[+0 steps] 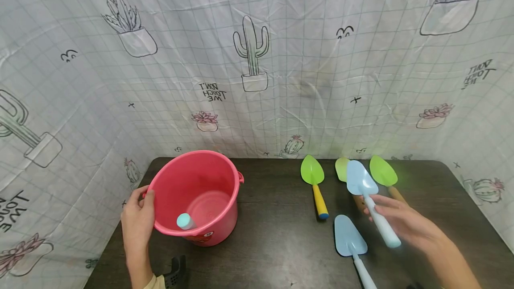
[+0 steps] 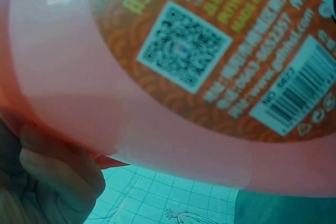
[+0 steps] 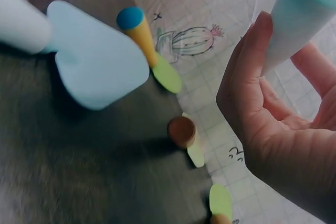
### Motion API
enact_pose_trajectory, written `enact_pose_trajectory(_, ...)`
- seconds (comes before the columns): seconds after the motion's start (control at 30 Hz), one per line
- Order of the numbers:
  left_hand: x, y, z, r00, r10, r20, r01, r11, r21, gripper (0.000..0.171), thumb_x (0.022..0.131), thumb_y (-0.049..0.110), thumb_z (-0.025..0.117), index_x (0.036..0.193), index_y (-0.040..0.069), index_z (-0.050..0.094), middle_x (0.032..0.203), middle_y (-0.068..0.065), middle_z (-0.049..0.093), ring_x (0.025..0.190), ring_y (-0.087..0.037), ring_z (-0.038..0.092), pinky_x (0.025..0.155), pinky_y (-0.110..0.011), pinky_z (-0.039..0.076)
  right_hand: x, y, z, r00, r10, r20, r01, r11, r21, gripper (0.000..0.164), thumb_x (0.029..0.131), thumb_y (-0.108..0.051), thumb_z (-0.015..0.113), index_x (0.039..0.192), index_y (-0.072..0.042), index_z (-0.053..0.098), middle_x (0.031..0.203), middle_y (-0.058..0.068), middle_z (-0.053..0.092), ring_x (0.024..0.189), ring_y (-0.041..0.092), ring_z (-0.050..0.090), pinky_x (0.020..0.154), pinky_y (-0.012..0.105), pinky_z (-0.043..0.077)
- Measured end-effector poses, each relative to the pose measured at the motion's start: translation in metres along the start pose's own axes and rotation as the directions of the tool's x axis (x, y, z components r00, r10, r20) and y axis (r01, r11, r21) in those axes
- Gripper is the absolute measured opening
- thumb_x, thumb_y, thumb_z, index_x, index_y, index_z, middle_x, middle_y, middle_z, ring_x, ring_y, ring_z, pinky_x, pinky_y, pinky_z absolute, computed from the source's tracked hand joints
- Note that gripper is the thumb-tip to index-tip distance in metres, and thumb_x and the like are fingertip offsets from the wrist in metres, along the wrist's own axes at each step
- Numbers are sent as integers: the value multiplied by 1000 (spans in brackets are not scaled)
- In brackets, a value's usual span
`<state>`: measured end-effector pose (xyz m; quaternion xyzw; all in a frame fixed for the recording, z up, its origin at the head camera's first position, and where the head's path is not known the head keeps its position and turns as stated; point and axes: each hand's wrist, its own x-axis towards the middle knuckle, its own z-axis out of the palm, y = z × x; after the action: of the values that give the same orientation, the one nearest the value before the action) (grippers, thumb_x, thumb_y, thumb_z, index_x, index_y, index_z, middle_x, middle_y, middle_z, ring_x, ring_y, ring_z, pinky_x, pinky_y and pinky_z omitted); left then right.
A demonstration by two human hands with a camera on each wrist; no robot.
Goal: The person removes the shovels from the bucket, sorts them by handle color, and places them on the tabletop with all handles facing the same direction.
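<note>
A pink bucket [image 1: 192, 175] stands on the left of the dark table, tilted mouth toward me. My left hand [image 1: 138, 217] grips its rim at the left side; the left wrist view shows curled fingers [image 2: 63, 171] beside the bucket's labelled wall. Inside the bucket lies something with a pale turquoise round end [image 1: 185, 221]; the rest of it is hidden. Over the right side, my right hand [image 1: 405, 222] holds a light blue trowel [image 1: 361, 179] by its handle, pinched between thumb and fingers, blade pointing away. Below it rests a second light blue trowel [image 1: 349, 237].
A green trowel with a yellow handle [image 1: 312, 171] lies mid-table. Farther right are a green trowel with a tan handle [image 1: 383, 172] and a paler green one [image 1: 341, 168], partly hidden behind the held trowel. A printed cloth [image 1: 305, 57] hangs behind the table [image 1: 273, 235].
</note>
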<state>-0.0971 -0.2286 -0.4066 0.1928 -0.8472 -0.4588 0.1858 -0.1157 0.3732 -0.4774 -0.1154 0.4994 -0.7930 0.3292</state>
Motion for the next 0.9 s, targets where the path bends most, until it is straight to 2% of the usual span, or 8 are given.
enact_pose_trajectory(0.13, 0, 0, 0, 1000, -6, -1, 6, 1000, 5, 48, 109, 28, 45, 142, -6, 54, 109, -33, 70, 72, -22, 65, 54, -25, 46, -8, 3, -5, 999, 19, -33, -21, 999, -38, 47, 111, -5, 31, 131, -27, 67, 120, -1, 70, 108, 16, 65, 92, 32, 52)
enact_pose_trajectory(0.3, 1, 0, 1, 1000, -8, 2, 8, 1000, 9, 48, 109, 28, 45, 142, -6, 53, 112, -33, 69, 77, -27, 68, 55, -24, 47, -15, 8, -11, 999, 45, -23, -45, 999, -16, 48, 111, -4, 31, 130, -28, 67, 120, -1, 70, 108, 15, 66, 93, 32, 52)
enact_pose_trajectory(0.43, 1, 0, 1, 1000, -9, 4, 9, 1000, 9, 48, 110, 28, 44, 142, -6, 53, 113, -34, 69, 76, -27, 68, 54, -25, 47, -20, 13, -14, 998, 64, -14, -64, 998, -2, 49, 111, -4, 30, 130, -28, 68, 120, -2, 70, 108, 14, 65, 93, 32, 52)
enact_pose_trajectory(0.67, 0, 0, 1, 1000, -5, 0, 5, 1000, 6, 48, 110, 27, 44, 142, -6, 54, 112, -34, 69, 75, -25, 67, 54, -24, 46, -29, 19, -20, 996, 87, 5, -87, 993, 80, 49, 112, -5, 27, 129, -24, 69, 121, -1, 69, 109, 14, 65, 94, 32, 52)
enact_pose_trajectory(0.9, -2, 1, 0, 1000, 0, -12, 0, 1000, -2, 46, 109, 26, 45, 141, -5, 55, 109, -33, 70, 72, -22, 66, 54, -25, 46, -41, 25, -24, 986, 164, -38, -157, 977, 142, 43, 113, -9, 30, 123, -25, 68, 121, 2, 68, 110, 17, 64, 96, 36, 50)
